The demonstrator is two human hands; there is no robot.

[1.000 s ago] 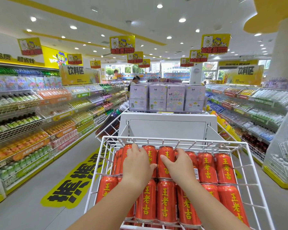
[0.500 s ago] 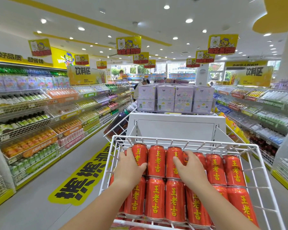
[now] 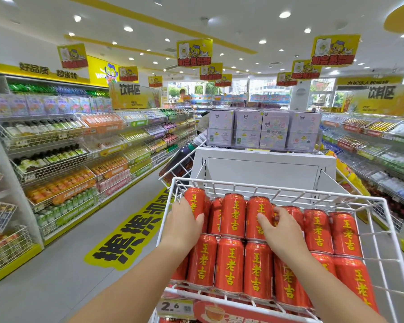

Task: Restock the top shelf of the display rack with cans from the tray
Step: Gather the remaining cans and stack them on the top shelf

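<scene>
The white wire shelf basket [image 3: 278,192] held red drink cans [image 3: 229,266] lying on their sides in two rows, front and rear. The left hand [image 3: 184,226] was curled round the leftmost rear can [image 3: 194,201], which sat raised above its neighbours. The right hand [image 3: 281,227] lay across other rear cans with bent fingers; whether it gripped one could not be told. A price tag [image 3: 175,307] reading 2.6 hung on the front rail.

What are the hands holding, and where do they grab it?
The left hand grips the far-left can round its side. The right hand rests on other cans; a grip cannot be told.
</scene>
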